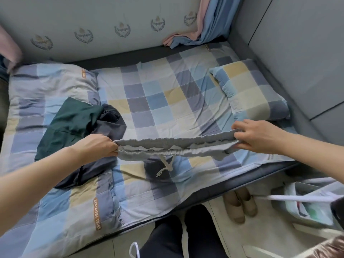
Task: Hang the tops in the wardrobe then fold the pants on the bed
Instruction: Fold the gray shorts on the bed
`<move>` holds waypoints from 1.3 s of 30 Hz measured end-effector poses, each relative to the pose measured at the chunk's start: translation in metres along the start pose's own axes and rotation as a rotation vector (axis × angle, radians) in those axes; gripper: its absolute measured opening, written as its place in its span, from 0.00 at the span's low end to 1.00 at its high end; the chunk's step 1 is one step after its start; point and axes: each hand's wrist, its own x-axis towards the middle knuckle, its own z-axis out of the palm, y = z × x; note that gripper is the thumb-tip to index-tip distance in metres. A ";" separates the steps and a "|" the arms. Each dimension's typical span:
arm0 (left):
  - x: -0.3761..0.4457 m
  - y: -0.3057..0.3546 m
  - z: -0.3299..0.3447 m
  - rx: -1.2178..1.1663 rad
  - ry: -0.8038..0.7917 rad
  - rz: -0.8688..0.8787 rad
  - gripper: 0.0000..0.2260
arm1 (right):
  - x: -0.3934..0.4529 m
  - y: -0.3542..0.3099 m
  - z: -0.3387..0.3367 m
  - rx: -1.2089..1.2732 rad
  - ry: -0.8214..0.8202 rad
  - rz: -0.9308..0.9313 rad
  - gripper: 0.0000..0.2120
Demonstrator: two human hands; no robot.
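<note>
Light grey pants [173, 147] with a white drawstring are stretched by the waistband above the checked bed [149, 101]. My left hand [96, 147] grips the waistband's left end, and my right hand [255, 135] pinches its right end. The legs of the pants are hidden below the waistband. A dark green garment [70, 123] and a dark grey one [104, 135] lie crumpled together on the bed, just behind and under my left hand.
A checked pillow [255, 90] lies at the bed's right end and a folded quilt [50, 86] at the left. Pink and blue fabric [201, 28] hangs at the back. Slippers [240, 205], a bag [307, 203] and a white hanger [134, 248] are on the floor.
</note>
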 end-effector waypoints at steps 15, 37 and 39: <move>0.014 0.053 -0.053 -1.413 0.582 -0.648 0.05 | 0.005 0.084 0.023 1.366 0.126 0.669 0.09; 0.051 0.068 0.014 -1.993 -0.226 -0.510 0.25 | 0.050 0.123 0.088 1.164 -0.504 0.470 0.29; 0.085 0.062 0.040 -1.872 -0.129 -0.647 0.27 | 0.077 0.127 0.120 1.015 -0.551 0.523 0.28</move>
